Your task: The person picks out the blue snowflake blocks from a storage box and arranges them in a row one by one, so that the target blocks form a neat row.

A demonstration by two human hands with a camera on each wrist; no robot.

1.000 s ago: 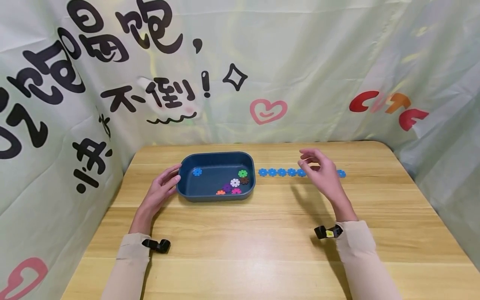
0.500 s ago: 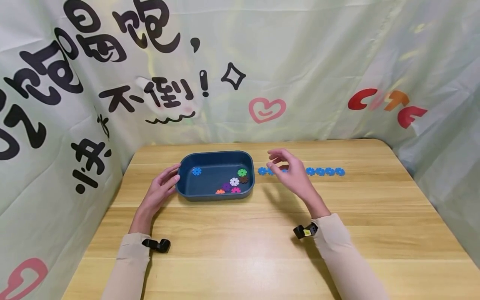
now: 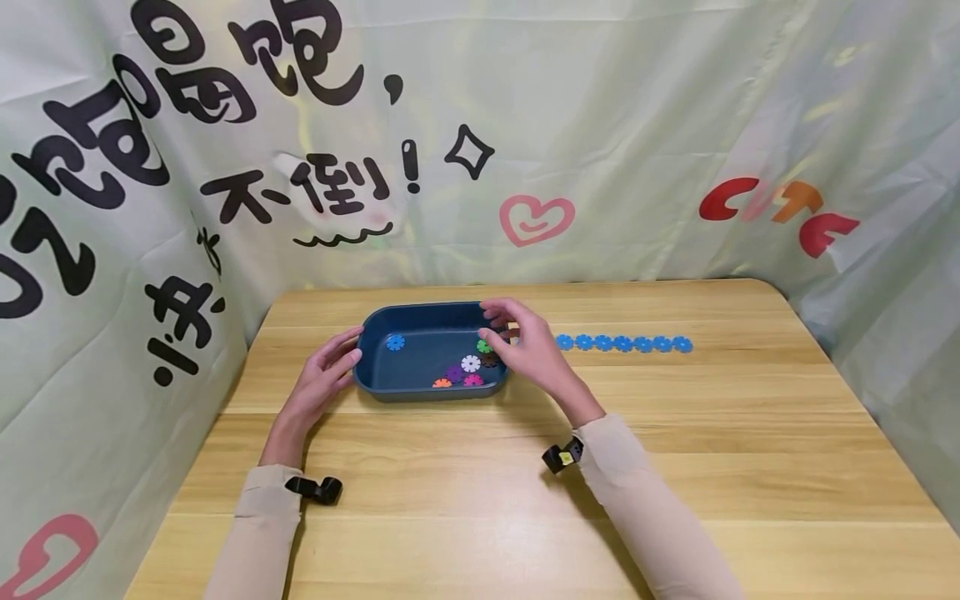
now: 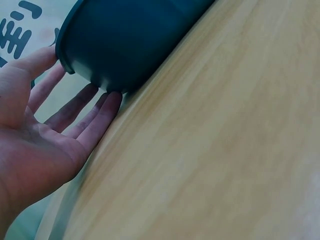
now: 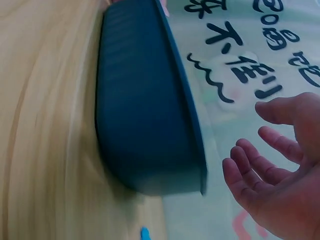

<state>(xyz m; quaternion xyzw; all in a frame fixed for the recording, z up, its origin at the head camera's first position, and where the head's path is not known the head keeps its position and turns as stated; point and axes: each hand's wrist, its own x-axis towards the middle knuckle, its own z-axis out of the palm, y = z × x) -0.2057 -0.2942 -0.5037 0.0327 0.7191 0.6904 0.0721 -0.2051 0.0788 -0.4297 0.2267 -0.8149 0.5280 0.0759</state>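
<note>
A dark blue plastic tub (image 3: 420, 397) stands on the table, with a blue snowflake disc (image 3: 395, 342) at the left of its floor. Bunched at its right side are snowflake discs in several colours, a white disc (image 3: 470, 363) and a pink disc (image 3: 473, 380) among them. My left hand (image 3: 327, 375) touches the tub's left end: in the left wrist view the thumb is at the rim and extended fingers (image 4: 107, 112) rest against the outer wall. Over the tub's right end hovers my right hand (image 3: 531, 348), fingers loosely bent and nothing between them, partly covering a green disc (image 3: 483, 346).
To the right of the tub, blue snowflake discs (image 3: 623, 343) lie in a straight row across the wooden table (image 3: 480, 483); the row's left end is partly behind my right hand. A printed curtain (image 3: 637, 167) hangs behind the table's back edge and along its sides.
My right hand has moved left from above the row of blue discs to the tub's right end, holding nothing. The left hand stays at the tub, and the discs lie as before.
</note>
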